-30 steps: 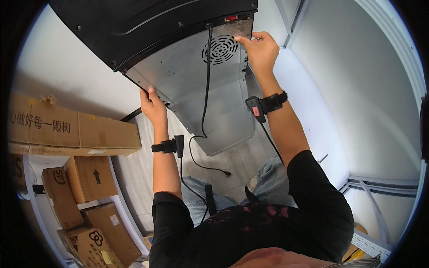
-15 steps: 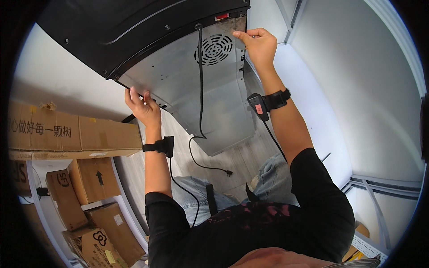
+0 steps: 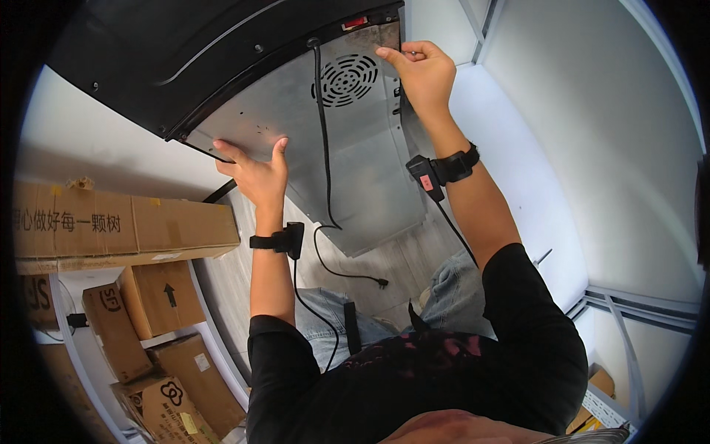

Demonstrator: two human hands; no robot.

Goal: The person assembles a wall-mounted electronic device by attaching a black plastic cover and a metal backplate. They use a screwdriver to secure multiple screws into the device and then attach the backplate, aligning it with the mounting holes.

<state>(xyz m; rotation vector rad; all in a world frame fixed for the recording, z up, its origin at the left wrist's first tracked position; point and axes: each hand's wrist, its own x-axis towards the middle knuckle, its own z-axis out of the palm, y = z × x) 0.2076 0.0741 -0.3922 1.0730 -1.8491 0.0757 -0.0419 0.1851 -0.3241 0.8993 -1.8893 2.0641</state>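
Observation:
A large appliance with a black top [image 3: 244, 52] and a grey sheet-metal panel [image 3: 370, 163] stands before me. My right hand [image 3: 427, 78] is closed at the panel's far right edge, thumb on the metal and fingers bent around the side; a tiny shiny spot shows by the fingertips. My left hand [image 3: 259, 174] is at the panel's left edge, thumb and forefinger spread wide against the metal, the other fingers partly hidden. Between them, a black power cord [image 3: 323, 133] hangs from under the black top past a round slotted vent [image 3: 347, 80]. A red switch [image 3: 355, 24] sits above the vent.
The cord's plug [image 3: 381, 283] lies on the wood-look floor [image 3: 347, 270] by my legs. On the left, a long cardboard box [image 3: 89, 222] lies above shelves holding several cartons [image 3: 166, 296]. White panels [image 3: 592, 148] close off the right side.
My left hand has shifted right, and its thumb and forefinger have spread across the panel. The appliance appears slightly further left in view. My right hand keeps its place at the edge.

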